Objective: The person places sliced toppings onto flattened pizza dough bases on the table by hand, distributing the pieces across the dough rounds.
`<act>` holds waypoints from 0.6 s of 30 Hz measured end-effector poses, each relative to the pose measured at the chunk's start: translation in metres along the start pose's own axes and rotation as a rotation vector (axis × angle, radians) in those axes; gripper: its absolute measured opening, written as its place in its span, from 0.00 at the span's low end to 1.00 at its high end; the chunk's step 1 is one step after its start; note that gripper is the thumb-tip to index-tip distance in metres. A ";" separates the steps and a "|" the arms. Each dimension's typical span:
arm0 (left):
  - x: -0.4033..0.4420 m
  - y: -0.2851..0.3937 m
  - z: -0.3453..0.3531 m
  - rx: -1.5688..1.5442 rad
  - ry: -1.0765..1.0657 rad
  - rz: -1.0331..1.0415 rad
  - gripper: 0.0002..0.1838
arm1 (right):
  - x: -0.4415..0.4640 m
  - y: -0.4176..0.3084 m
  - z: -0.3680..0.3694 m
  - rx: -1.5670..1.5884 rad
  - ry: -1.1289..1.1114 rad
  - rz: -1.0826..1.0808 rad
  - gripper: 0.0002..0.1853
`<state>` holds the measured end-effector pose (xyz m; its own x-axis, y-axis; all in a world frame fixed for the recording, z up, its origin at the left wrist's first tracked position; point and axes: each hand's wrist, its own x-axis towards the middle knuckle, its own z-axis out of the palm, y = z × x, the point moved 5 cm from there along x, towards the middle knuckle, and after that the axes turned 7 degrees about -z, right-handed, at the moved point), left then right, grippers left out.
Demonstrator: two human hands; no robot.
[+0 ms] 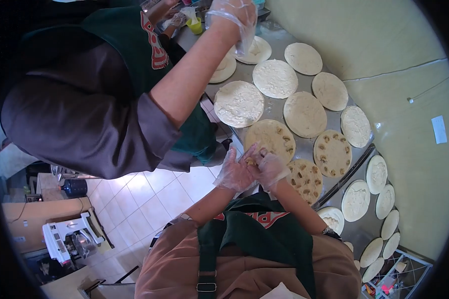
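My left hand (233, 170), in a clear plastic glove, is cupped palm up around a few brownish mushroom slices (251, 162). Above that palm, the fingers of my right hand (273, 170), gloved the same way, are bent together at the slices; whether they pinch one is hidden. Both hands are at the near edge of a round pizza base (265, 135) with mushroom slices along its right side. Right of my hands lies a base dotted all over with slices (307, 177). Another base (333, 153), beyond it, carries a ring of them.
Several pale bases, many with a white spread (275, 78), cover the metal table (269, 107). A dark gap (346, 174) separates it from a second table of bases. At left a co-worker's arm (194, 74) reaches across, near a yellow cup (194, 26). A wall borders the right.
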<state>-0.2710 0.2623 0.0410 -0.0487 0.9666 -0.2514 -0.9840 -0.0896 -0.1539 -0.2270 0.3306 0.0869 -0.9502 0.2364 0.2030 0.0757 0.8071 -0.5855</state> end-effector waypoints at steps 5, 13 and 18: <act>0.002 -0.009 -0.018 0.125 0.162 0.028 0.34 | -0.009 0.014 0.018 0.054 -0.096 0.117 0.13; -0.008 -0.001 -0.069 0.109 0.117 -0.032 0.28 | -0.008 0.021 0.022 0.389 -0.050 0.168 0.09; -0.027 0.004 -0.063 0.084 0.284 0.038 0.24 | 0.011 0.094 0.003 0.133 0.023 0.279 0.12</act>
<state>-0.2627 0.2208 -0.0134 -0.0471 0.8561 -0.5146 -0.9938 -0.0923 -0.0626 -0.2310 0.4076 0.0316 -0.8911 0.4523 0.0362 0.2913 0.6315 -0.7186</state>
